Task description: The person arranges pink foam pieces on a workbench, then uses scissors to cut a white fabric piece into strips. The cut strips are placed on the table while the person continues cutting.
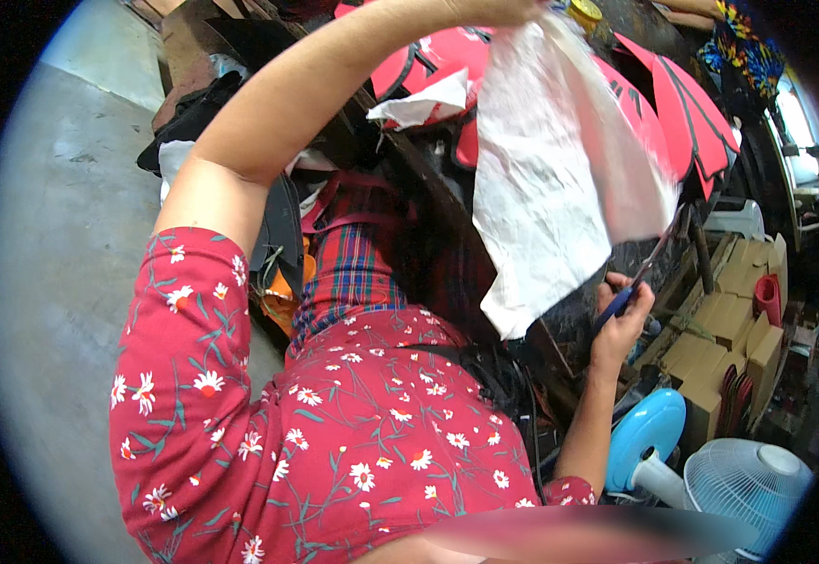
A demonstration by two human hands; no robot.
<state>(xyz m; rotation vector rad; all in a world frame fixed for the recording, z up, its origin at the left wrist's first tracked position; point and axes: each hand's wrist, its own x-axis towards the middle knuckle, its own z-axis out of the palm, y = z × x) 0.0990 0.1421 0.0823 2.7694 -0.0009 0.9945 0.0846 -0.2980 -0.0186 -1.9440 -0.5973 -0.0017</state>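
A white, creased sheet of cloth or paper (546,169) hangs from my raised left hand (513,11), which is closed on its upper end at the top edge of the view; most of those fingers are hidden. Lower right, my right hand (624,320) grips scissors (618,303) by their blue handles. Their blades point up toward the sheet's lower right edge; whether they touch it I cannot tell. Behind the sheet lie several pink-red pieces with black lines (687,113) on a dark worktable. A smaller white scrap (433,101) rests on them at the left.
Cardboard boxes (720,320) and a red roll (767,299) stand at the right. A fan with a blue base (649,437) is near my right forearm. Another person's colourful sleeve (743,42) shows at the upper right. A yellow round container (585,11) sits far back.
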